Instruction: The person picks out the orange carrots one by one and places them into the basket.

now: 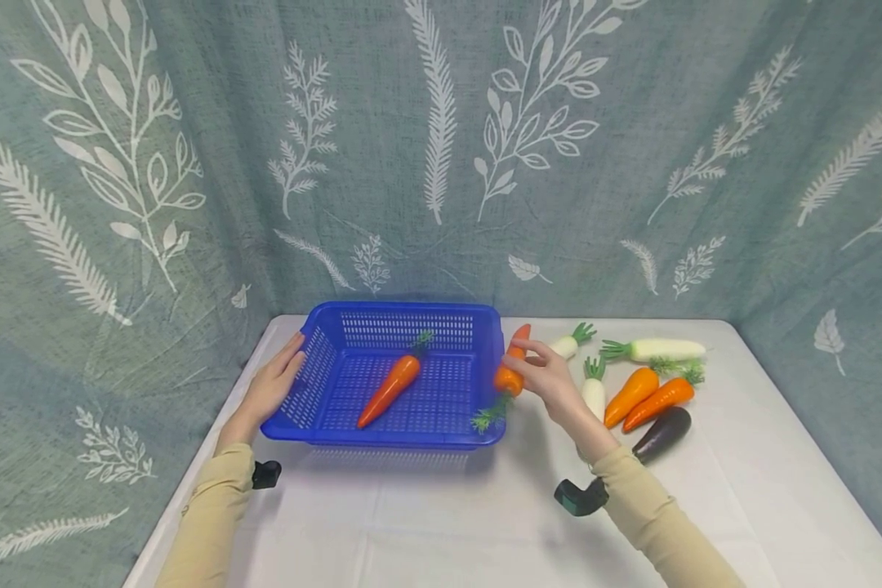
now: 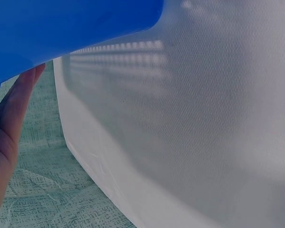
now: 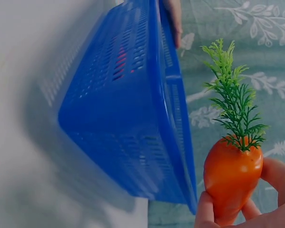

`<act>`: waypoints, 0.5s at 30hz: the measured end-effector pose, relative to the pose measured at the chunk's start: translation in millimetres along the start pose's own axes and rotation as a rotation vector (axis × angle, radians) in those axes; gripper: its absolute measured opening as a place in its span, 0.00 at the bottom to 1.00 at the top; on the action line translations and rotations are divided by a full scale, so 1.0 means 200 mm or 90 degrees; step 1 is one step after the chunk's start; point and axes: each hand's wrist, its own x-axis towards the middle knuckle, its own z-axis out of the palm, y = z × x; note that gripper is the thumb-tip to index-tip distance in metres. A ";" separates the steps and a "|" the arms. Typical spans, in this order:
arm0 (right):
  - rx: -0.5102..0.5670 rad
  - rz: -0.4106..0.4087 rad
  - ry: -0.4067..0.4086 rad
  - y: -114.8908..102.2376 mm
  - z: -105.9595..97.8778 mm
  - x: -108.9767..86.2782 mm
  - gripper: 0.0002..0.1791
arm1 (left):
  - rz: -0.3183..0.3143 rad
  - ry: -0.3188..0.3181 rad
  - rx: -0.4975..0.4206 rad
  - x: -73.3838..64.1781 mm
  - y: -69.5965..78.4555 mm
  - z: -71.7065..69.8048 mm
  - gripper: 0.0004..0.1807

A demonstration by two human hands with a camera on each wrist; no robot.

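Now pinching a carrot (image 3: 233, 173) in the right hand (image 1: 553, 384), resting the left hand (image 1: 269, 387) straight-fingered against the basket (image 1: 382, 438), probably to steady it.

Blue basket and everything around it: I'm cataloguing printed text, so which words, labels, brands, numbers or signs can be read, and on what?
None: no readable text in any view.
The blue basket and the carrot in the right hand show no lettering.
The curtain bears only white plant prints.
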 end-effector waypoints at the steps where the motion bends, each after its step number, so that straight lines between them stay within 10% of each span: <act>1: 0.001 0.001 0.001 0.00 0.01 0.00 0.27 | -0.001 0.000 -0.002 0.00 0.00 0.00 0.31; 15: 0.029 -0.011 -0.007 -0.02 0.14 0.03 0.26 | -0.017 -0.010 -0.002 0.00 0.02 0.00 0.30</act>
